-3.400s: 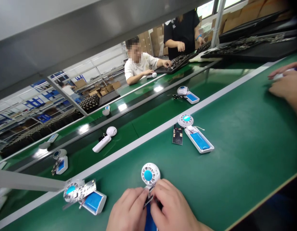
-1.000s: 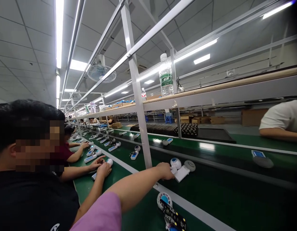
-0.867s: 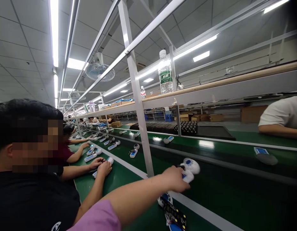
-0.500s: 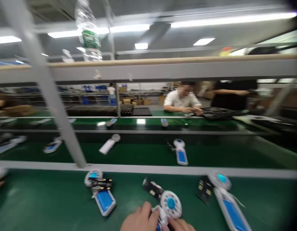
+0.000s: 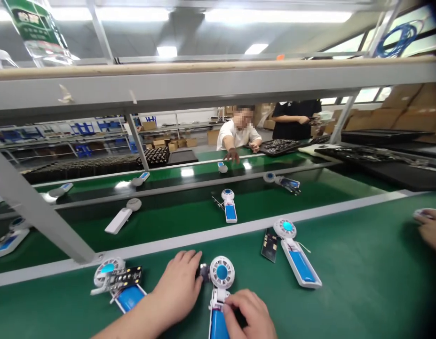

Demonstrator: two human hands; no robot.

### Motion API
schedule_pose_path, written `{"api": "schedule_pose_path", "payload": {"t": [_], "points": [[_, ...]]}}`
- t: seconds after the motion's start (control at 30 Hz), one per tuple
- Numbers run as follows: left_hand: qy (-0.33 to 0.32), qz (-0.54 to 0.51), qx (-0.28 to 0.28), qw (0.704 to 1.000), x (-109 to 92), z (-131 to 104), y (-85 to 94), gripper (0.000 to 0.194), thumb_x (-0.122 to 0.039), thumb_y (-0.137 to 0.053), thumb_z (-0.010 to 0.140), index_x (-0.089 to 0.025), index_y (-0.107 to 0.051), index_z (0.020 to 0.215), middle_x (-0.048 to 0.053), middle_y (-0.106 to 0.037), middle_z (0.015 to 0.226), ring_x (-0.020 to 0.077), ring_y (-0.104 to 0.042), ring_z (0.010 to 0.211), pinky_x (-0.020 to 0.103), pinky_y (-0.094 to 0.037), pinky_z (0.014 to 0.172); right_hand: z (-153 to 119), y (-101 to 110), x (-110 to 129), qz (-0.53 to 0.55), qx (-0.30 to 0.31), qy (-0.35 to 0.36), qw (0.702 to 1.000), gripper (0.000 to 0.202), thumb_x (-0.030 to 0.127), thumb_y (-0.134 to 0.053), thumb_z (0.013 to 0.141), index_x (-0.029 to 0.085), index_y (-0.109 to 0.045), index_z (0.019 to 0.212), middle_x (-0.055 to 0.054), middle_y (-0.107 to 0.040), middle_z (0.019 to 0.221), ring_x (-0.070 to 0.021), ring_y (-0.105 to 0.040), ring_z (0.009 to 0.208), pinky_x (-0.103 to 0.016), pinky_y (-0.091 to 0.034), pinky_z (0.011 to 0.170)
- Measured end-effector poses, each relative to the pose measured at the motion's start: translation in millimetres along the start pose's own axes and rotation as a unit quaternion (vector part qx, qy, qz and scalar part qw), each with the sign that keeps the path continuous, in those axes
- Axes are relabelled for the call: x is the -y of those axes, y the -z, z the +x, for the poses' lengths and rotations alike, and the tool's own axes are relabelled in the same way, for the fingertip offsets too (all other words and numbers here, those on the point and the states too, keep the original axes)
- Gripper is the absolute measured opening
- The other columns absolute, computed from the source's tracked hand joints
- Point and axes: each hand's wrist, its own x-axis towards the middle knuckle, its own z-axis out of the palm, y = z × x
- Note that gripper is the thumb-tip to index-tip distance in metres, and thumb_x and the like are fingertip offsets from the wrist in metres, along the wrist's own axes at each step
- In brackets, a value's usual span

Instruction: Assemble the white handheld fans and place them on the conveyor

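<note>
A white handheld fan unit [image 5: 222,272] with a round head and a blue battery in its open handle lies on the green surface in front of me. My left hand [image 5: 182,282] is at the left of its head, fingers bent over a small dark circuit board [image 5: 204,272] that is mostly hidden. My right hand [image 5: 248,313] pinches the unit's white neck piece just below the head. To the left lies another fan unit [image 5: 130,297] with a black board across it. A third unit [image 5: 300,266] lies to the right beside its dark board [image 5: 269,245].
A grey rail [image 5: 175,236] runs behind the near surface, with more fan units beyond. A slanted grey post [image 5: 44,207] stands left. Another person's hand [image 5: 432,228] touches a white part at the right edge. A person in white reaches across the far line.
The view has turned right and sharpened. My left hand has moved off the unit's neck to the board at its left. The far person in white now stretches out an arm.
</note>
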Motion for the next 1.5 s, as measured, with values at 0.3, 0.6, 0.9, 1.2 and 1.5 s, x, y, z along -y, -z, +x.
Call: {"api": "schedule_pose_path", "payload": {"t": [0.3,0.6,0.9,1.2,1.5], "points": [[0.081,-0.163,0.045,0.982,-4.1,-9.0,6.8,0.019,-0.015,-0.054,0.083,-0.022,-0.071,0.084,0.001,-0.070,0.082,0.0194,-0.066,0.076,0.029,-0.052,0.072,9.0,18.9,15.6,-0.013,0.051,0.009,0.999,0.013,0.016,-0.051,0.090,0.024,-0.059,0.084,0.000,-0.065,0.080,-0.0189,-0.060,0.075,-0.033,-0.044,0.074],[0.011,-0.303,-0.054,0.951,-28.3,-50.2,-15.0,0.013,-0.020,-0.055,0.091,-0.023,-0.067,0.095,0.002,-0.072,0.090,0.0159,-0.069,0.081,0.023,-0.056,0.075,11.7,27.5,35.6,0.029,0.022,0.028,0.999,0.016,0.014,-0.045,0.092,0.022,-0.055,0.084,-0.002,-0.060,0.079,-0.0191,-0.054,0.074,-0.036,-0.040,0.074],[-0.130,-0.298,-0.125,0.937,-24.0,-52.9,-32.4,0.030,-0.005,-0.058,0.087,-0.025,-0.065,0.107,0.003,-0.073,0.102,0.0153,-0.072,0.092,0.022,-0.059,0.081,12.1,25.4,43.1,0.066,0.084,-0.088,0.990,0.021,0.012,-0.051,0.084,0.020,-0.048,0.066,0.000,-0.058,0.074,-0.0169,-0.056,0.075,-0.032,-0.041,0.073],[-0.150,-0.291,-0.134,0.935,-25.4,-53.0,-33.4,0.030,-0.003,-0.059,0.086,-0.023,-0.065,0.108,0.007,-0.073,0.103,0.0186,-0.072,0.093,0.026,-0.061,0.081,11.6,26.7,41.2,0.100,0.091,-0.133,0.982,0.022,0.012,-0.050,0.084,0.020,-0.047,0.063,0.001,-0.057,0.072,-0.0165,-0.056,0.074,-0.031,-0.040,0.073],[-0.225,-0.233,-0.147,0.935,-21.6,-49.8,-32.6,0.037,0.001,-0.057,0.084,-0.020,-0.062,0.113,0.010,-0.073,0.105,0.0186,-0.072,0.093,0.026,-0.061,0.080,14.3,30.3,40.9,0.123,0.120,-0.144,0.975,0.022,0.010,-0.052,0.082,0.020,-0.051,0.063,0.001,-0.058,0.072,-0.0166,-0.056,0.075,-0.032,-0.041,0.075]]}}
